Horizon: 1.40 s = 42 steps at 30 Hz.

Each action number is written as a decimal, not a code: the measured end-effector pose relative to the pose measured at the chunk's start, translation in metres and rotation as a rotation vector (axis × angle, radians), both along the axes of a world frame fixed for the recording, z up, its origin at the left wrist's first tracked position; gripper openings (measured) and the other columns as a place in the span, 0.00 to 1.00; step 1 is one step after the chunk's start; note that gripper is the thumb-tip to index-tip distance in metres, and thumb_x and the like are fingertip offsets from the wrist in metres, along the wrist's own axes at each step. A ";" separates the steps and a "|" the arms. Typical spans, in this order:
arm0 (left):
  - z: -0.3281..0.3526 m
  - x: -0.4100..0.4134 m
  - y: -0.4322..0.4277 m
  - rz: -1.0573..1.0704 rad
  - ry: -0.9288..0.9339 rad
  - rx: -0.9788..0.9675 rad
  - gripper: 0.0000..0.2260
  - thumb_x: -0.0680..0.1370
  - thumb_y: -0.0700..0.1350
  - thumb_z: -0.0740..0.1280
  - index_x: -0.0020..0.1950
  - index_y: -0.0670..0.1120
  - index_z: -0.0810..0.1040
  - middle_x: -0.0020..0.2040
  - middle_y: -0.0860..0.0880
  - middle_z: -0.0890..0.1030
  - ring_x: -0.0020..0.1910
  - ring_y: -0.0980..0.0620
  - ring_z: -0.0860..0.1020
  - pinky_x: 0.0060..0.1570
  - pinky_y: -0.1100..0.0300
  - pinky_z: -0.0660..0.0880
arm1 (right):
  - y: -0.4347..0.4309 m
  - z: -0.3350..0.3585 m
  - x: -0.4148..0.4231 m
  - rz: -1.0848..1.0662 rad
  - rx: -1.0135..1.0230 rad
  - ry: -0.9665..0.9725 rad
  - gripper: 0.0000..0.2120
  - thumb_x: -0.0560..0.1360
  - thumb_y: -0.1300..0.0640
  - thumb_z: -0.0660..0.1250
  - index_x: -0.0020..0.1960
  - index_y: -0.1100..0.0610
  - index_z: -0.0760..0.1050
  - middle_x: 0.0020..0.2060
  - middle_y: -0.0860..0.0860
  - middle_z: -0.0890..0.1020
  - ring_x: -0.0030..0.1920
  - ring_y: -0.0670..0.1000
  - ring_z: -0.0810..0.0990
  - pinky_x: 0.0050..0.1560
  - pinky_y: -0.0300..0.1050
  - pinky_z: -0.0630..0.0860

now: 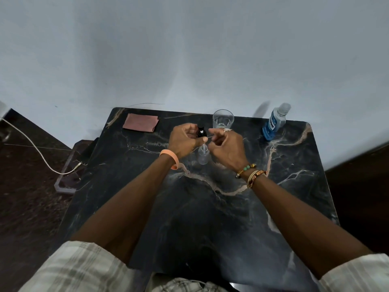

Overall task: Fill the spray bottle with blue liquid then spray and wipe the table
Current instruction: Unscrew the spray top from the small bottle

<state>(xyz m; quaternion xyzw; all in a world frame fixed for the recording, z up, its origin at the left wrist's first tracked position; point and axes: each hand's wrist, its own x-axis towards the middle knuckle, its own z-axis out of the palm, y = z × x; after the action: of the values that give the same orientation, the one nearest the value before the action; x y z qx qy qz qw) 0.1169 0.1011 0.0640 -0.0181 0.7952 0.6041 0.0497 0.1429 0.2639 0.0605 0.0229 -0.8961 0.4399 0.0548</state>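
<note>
- The left hand [185, 141] curls its fingers round the black spray head [201, 131], just above the spray bottle [203, 155].
- The right hand [226, 147] pinches the head's thin tube.
- The spray bottle stands uncapped on the counter [210, 207], looking clear.
- Behind it, a glass [223, 119] holds clear liquid.
- Far right, the capped blue bottle [274, 123] holds blue liquid.

Spray bottle [203, 156] top partly hidden; black spray head [201, 131] partly covered

pale plaid sleeves [84, 268], peach wristband [171, 158] left, beaded bracelets [249, 170] right
</note>
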 end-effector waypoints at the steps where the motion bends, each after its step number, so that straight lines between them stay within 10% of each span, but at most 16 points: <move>1: 0.005 0.001 0.000 0.002 0.004 0.020 0.16 0.67 0.37 0.79 0.53 0.40 0.82 0.47 0.46 0.85 0.46 0.49 0.84 0.49 0.54 0.81 | -0.002 0.006 0.001 0.005 -0.028 0.012 0.16 0.71 0.59 0.71 0.59 0.53 0.81 0.36 0.44 0.83 0.36 0.43 0.82 0.40 0.46 0.83; 18: 0.019 0.029 -0.079 0.313 0.117 0.039 0.17 0.70 0.37 0.76 0.57 0.39 0.80 0.51 0.44 0.84 0.50 0.51 0.83 0.52 0.60 0.80 | -0.118 0.014 -0.003 0.027 -0.478 -0.166 0.13 0.79 0.60 0.64 0.62 0.56 0.79 0.55 0.50 0.83 0.54 0.48 0.82 0.56 0.50 0.80; 32: -0.103 0.077 -0.113 0.668 -0.381 0.245 0.15 0.66 0.37 0.78 0.48 0.47 0.79 0.46 0.46 0.84 0.47 0.47 0.83 0.50 0.47 0.81 | -0.170 -0.075 0.029 0.127 -0.059 -0.355 0.14 0.78 0.61 0.63 0.62 0.58 0.80 0.57 0.52 0.83 0.60 0.49 0.79 0.64 0.44 0.74; 42: -0.125 0.074 -0.117 0.452 -0.351 -0.149 0.10 0.69 0.45 0.78 0.40 0.53 0.77 0.39 0.56 0.80 0.40 0.58 0.79 0.43 0.62 0.77 | -0.163 -0.099 0.026 0.249 0.218 -0.238 0.15 0.76 0.63 0.63 0.60 0.55 0.81 0.54 0.53 0.83 0.55 0.50 0.80 0.59 0.39 0.74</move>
<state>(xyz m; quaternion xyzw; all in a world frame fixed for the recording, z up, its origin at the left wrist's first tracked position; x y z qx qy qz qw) 0.1908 -0.0163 -0.0614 -0.3027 0.7924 0.5274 0.0490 0.1694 0.1008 -0.0382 0.0869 -0.9288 0.3434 -0.1092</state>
